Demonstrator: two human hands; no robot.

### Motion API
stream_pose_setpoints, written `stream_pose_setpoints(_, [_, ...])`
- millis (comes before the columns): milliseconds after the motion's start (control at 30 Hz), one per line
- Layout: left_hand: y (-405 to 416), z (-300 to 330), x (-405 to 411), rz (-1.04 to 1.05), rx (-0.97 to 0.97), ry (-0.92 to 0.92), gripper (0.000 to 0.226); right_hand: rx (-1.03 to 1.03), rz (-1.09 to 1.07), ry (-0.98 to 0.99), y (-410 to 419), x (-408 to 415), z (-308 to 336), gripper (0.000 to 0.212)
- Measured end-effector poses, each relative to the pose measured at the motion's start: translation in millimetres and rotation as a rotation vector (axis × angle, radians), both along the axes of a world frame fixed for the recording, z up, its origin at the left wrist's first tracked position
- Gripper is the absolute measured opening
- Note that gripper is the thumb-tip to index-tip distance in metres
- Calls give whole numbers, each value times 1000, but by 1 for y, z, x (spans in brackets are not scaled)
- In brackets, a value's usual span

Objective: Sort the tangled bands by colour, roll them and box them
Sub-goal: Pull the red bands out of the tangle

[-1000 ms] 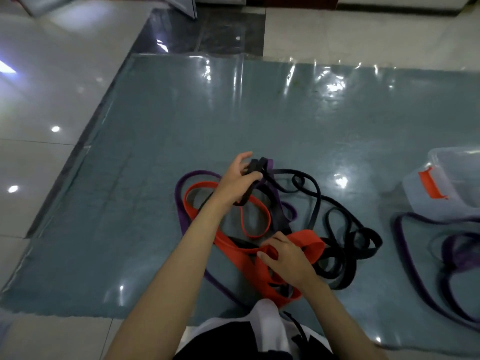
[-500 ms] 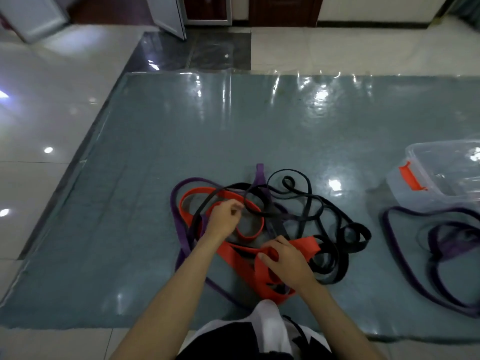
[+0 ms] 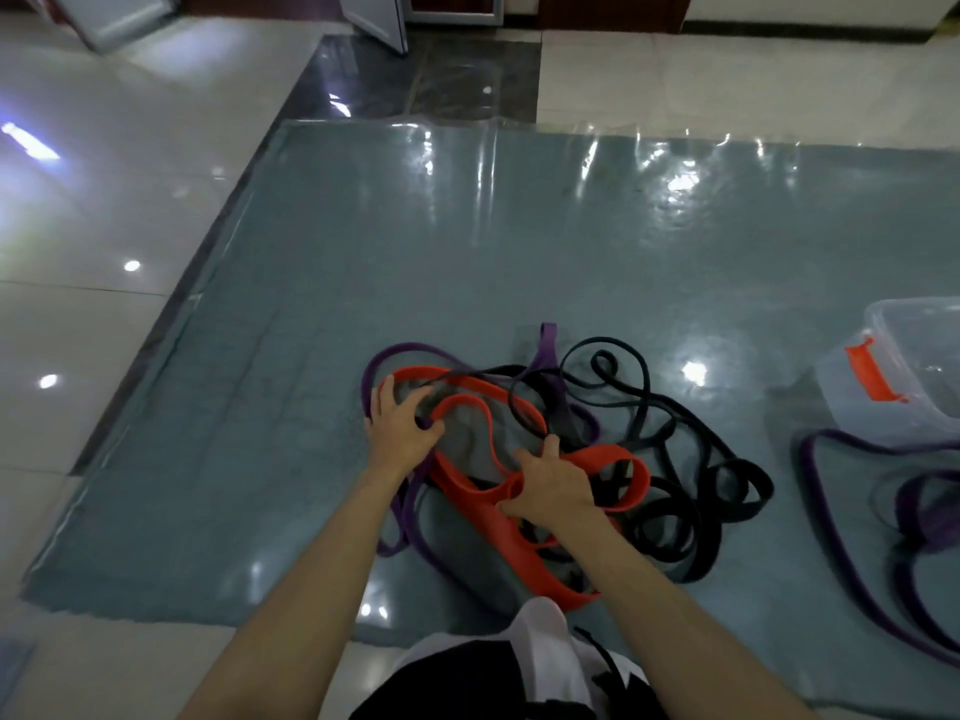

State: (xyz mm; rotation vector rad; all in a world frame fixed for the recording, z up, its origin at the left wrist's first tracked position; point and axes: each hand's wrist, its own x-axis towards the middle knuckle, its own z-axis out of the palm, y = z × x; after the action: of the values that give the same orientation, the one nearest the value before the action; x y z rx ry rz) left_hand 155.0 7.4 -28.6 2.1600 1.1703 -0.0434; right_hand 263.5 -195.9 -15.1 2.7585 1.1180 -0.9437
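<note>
A tangle of bands lies on the grey-blue mat point(image 3: 519, 252) in front of me: a wide orange band point(image 3: 470, 485), thin black bands point(image 3: 675, 480) and a purple band point(image 3: 410, 350) looping round its left side. My left hand point(image 3: 400, 428) rests on the left edge of the tangle, fingers spread and curling over the purple and orange loops. My right hand point(image 3: 553, 483) pinches the orange band at the middle of the pile. Another purple band point(image 3: 914, 506) lies apart at the right, beside a clear plastic box point(image 3: 883, 376).
The clear box has an orange latch point(image 3: 870, 374) and sits at the mat's right edge. Glossy white floor tiles point(image 3: 104, 200) surround the mat at the left and back. A door frame point(image 3: 447, 13) stands at the far back. My knees and clothing point(image 3: 519, 667) are at the bottom.
My left hand let go of the black band it had lifted and came down to the left side of the tangle, fingers spread. My right hand stayed on the orange band.
</note>
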Motion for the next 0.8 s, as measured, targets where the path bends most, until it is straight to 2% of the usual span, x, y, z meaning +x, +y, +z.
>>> stream_pose_setpoints(67, [3, -2, 0, 37, -20, -22, 55, -7, 47, -83, 1, -9, -7, 78])
stream_pose_setpoints(167, [9, -3, -1, 91, -34, -122, 40, 30, 32, -153, 4, -13, -13, 54])
stream_pose_setpoints(233, [13, -2, 0, 83, -29, -123, 40, 35, 34, -173, 6, -9, -14, 46])
stream_pose_setpoints(367, [21, -2, -6, -162, -17, 73, 79, 121, 25, -148, -3, 7, -17, 39])
stream_pose_setpoints(400, [23, -3, -8, -205, -17, 74, 85, 172, 11, -134, -8, 12, -18, 36])
stream_pose_setpoints(433, [25, -3, -10, -211, -22, 29, 86, 233, -13, -117, -14, 16, -18, 34])
stream_pose_setpoints(533, [28, 0, -11, -117, -35, -200, 65, 410, -122, -97, -32, 27, -14, 39])
stream_pose_setpoints(633, [28, 4, -16, -17, -39, -267, 57, 603, -247, -136, -50, 37, -3, 44])
stream_pose_setpoints(800, [19, 7, -21, 64, -45, -364, 58, 858, -408, -114, -83, 58, 26, 20])
